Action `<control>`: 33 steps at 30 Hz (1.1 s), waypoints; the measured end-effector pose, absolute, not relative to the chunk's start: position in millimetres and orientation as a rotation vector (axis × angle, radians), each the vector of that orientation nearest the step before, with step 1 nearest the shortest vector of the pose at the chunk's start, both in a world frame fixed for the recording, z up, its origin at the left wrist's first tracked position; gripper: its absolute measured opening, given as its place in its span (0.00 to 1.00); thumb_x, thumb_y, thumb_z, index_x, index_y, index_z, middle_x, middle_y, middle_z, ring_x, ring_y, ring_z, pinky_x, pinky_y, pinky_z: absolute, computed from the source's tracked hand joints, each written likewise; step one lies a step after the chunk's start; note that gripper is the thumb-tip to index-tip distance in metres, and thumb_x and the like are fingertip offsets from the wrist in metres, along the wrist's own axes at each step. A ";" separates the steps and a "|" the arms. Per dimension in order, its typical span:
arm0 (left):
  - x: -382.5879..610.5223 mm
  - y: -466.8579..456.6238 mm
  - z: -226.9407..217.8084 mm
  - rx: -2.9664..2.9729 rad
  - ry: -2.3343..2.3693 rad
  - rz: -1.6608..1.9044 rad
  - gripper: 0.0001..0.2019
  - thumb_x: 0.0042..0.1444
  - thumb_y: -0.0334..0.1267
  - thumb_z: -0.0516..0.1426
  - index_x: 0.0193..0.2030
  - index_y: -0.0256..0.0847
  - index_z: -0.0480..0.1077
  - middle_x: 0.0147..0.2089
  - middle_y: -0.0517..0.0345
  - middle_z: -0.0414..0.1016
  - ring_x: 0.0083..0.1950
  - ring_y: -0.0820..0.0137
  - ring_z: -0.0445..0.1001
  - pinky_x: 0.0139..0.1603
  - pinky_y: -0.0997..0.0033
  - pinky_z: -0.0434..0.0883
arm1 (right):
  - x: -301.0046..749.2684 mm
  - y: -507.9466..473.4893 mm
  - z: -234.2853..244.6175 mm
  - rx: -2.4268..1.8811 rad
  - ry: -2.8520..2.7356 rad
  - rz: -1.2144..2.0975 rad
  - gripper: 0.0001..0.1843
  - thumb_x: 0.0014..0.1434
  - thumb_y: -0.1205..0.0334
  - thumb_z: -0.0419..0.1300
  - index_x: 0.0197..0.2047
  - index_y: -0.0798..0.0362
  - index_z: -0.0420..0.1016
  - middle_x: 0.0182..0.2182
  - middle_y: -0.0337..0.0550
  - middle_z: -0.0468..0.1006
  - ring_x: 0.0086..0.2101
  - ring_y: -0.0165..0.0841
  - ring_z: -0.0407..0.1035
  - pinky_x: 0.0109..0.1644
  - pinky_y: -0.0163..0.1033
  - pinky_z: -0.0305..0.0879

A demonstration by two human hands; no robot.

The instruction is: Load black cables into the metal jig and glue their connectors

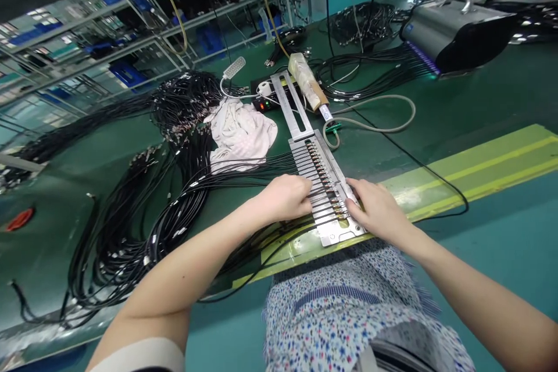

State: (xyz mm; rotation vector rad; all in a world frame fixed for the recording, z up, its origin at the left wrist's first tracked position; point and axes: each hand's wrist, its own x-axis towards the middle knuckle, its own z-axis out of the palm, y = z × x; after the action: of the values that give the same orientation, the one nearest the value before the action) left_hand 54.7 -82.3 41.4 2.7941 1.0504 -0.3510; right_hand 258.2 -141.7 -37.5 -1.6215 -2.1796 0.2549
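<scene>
A long metal fixture (pixel 325 236) lies on the table right in front of me. Thin black cables (pixel 279 163) run into its slots from the left, side by side. A row of small brass-coloured connector ends (pixel 317 161) shows along its middle. My left hand (pixel 288 197) is closed in a pinch over the fixture's left side, at a black cable; its fingertips are partly hidden. My right hand (pixel 377 209) rests on the fixture's right edge, thumb and fingers apart, touching the metal rail.
Large bundles of black cables (pixel 174 215) spread to the left beside a pale cloth (pixel 244 128). Behind the fixture are a wrapped handheld tool (pixel 307 81) with a hose and a small lamp (pixel 234 68). A grey machine (pixel 453 29) stands back right. Yellow tape (pixel 488 168) lines the table's front edge.
</scene>
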 end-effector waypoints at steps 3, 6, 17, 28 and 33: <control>46.7 -78.6 51.1 2.588 1.062 -0.164 0.04 0.48 0.32 0.50 0.25 0.40 0.62 0.23 0.60 0.66 0.25 0.72 0.65 0.27 0.72 0.60 | 259.8 -143.1 -38.8 -1.631 -2.144 0.318 0.21 0.58 0.60 0.47 0.52 0.60 0.65 0.37 0.53 0.75 0.38 0.43 0.69 0.39 0.45 0.59; 36.8 -76.7 47.4 2.225 1.042 0.064 0.03 0.47 0.31 0.50 0.29 0.40 0.63 0.23 0.66 0.63 0.24 0.75 0.61 0.26 0.76 0.58 | 264.0 -140.6 -34.0 -1.558 -2.004 0.476 0.18 0.58 0.58 0.49 0.49 0.57 0.68 0.33 0.49 0.75 0.35 0.40 0.68 0.38 0.45 0.61; 46.1 -75.5 27.8 1.968 1.084 0.406 0.09 0.52 0.41 0.56 0.26 0.39 0.65 0.22 0.67 0.60 0.25 0.76 0.56 0.26 0.77 0.54 | 244.8 -97.8 16.1 -1.309 -1.568 1.272 0.21 0.54 0.47 0.52 0.22 0.55 0.71 0.16 0.37 0.66 0.20 0.28 0.59 0.25 0.35 0.53; 50.1 -69.7 19.7 1.972 1.034 0.358 0.11 0.56 0.39 0.52 0.25 0.37 0.68 0.24 0.64 0.64 0.27 0.75 0.61 0.30 0.75 0.56 | 240.0 -91.8 10.6 -1.332 -1.458 1.353 0.14 0.50 0.55 0.55 0.21 0.56 0.70 0.16 0.37 0.66 0.20 0.25 0.56 0.25 0.34 0.51; 51.0 -71.5 21.9 2.076 1.090 0.382 0.09 0.55 0.38 0.54 0.25 0.38 0.67 0.24 0.65 0.64 0.27 0.76 0.60 0.29 0.76 0.55 | 240.4 -90.2 12.2 -1.343 -1.439 1.368 0.14 0.49 0.55 0.55 0.21 0.56 0.71 0.16 0.37 0.67 0.21 0.26 0.58 0.26 0.34 0.52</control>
State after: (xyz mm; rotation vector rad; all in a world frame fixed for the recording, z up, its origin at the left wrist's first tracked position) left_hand 51.0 -71.5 21.9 2.0759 1.0905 0.3820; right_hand 240.4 -90.2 12.2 -1.3428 -1.4390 1.3681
